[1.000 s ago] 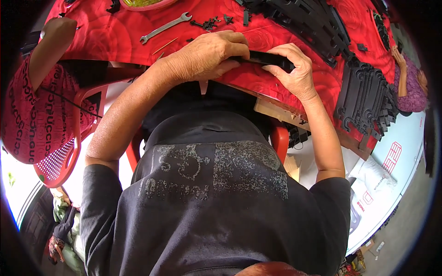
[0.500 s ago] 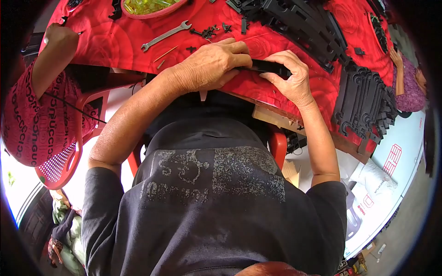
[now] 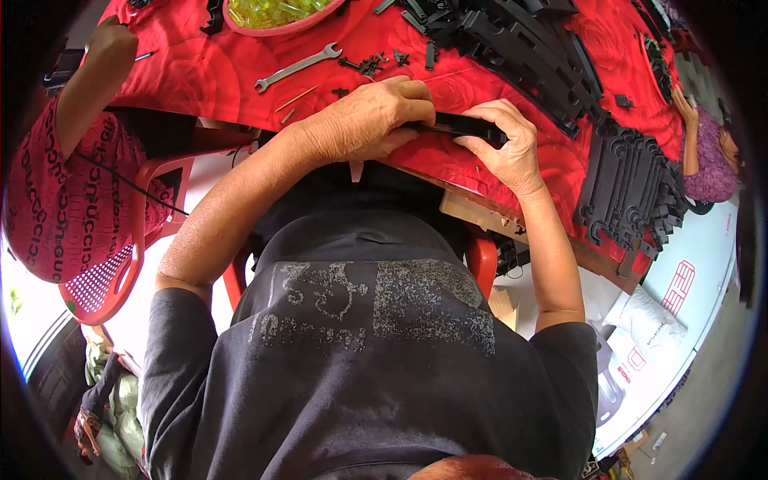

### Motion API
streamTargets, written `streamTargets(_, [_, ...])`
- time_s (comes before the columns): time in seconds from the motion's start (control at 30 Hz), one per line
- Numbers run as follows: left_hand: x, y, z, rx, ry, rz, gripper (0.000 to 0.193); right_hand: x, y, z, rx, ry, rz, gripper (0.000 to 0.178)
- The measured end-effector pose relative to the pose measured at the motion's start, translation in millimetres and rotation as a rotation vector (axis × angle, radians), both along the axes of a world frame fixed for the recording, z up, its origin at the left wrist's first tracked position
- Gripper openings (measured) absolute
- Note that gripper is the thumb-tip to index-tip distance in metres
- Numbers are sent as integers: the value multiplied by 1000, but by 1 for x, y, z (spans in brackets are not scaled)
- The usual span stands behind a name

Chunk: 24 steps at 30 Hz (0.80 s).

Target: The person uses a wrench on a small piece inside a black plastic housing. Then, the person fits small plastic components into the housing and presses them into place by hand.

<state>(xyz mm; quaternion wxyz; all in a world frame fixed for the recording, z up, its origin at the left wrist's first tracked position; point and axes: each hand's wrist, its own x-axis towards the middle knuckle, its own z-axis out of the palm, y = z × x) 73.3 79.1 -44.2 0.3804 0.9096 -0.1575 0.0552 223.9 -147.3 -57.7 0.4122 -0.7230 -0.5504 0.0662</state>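
Both my hands grip a long black plastic part (image 3: 460,125) just above the near edge of the red-covered table (image 3: 232,88). My left hand (image 3: 380,118) is closed round its left end and hides that end. On the right end, my right hand (image 3: 506,144) holds it between thumb and fingers. Beyond my left hand lie several small black plastic pieces (image 3: 370,64). An open-end wrench (image 3: 298,67) rests to the left of these, with a thin wooden stick (image 3: 296,98) nearer to my left wrist.
A pink-rimmed basket (image 3: 284,30) of yellow-green clear pieces stands at the far edge. Long black parts (image 3: 512,60) are heaped at the far right, with more stacked black parts (image 3: 628,180) on the right. One person (image 3: 88,176) sits at left, another (image 3: 708,152) at far right.
Both hands stay on the black part, with almost no movement. The whole view has shifted slightly, so the wrench and basket appear a little further right.
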Motion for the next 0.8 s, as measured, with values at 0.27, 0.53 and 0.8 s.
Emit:
streamTargets(0.27, [-3, -2, -3, -13, -37, 26, 26, 0, 0, 2, -3, -2, 4, 35])
streamTargets(0.53, [-3, -3, -8, 16, -58, 41, 26, -2, -1, 1, -1, 5, 0, 36])
streamTargets(0.8, [0, -6, -4, 18, -26, 55, 27, -1, 0, 1, 16, 16, 5, 36])
